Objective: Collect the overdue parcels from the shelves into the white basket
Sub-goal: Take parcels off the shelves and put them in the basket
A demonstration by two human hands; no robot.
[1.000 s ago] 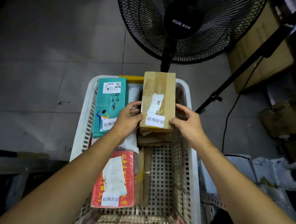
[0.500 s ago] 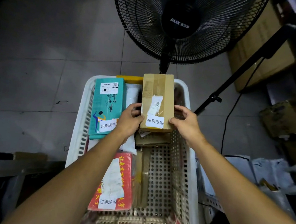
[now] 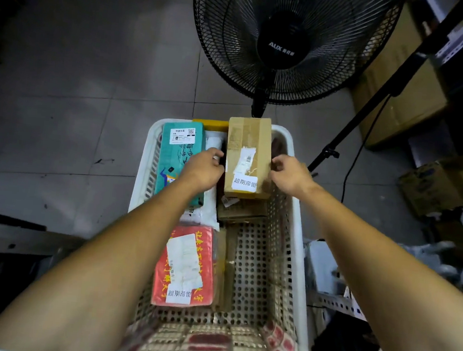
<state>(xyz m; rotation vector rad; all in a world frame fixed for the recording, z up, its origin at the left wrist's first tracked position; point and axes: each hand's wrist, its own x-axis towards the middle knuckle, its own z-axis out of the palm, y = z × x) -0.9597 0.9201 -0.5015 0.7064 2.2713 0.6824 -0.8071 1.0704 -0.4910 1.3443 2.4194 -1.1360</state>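
Left hand (image 3: 205, 170) and right hand (image 3: 289, 175) grip the box (image 3: 249, 140) by its long sides, fingers curled. It lies flat on a lower parcel (image 3: 241, 210) in the basket (image 3: 297, 238), likely for stable stacking.

Dim, cool overhead light falls on the white basket (image 3: 299, 238), leaving the tiled floor (image 3: 78, 75) grey and the frame's left corners near black. Wide-angle distortion bows the fan (image 3: 282, 44) and edges outward. The label (image 3: 244, 182) on the cardboard box (image 3: 249, 137) reads sharp; the basket's near rim blurs.
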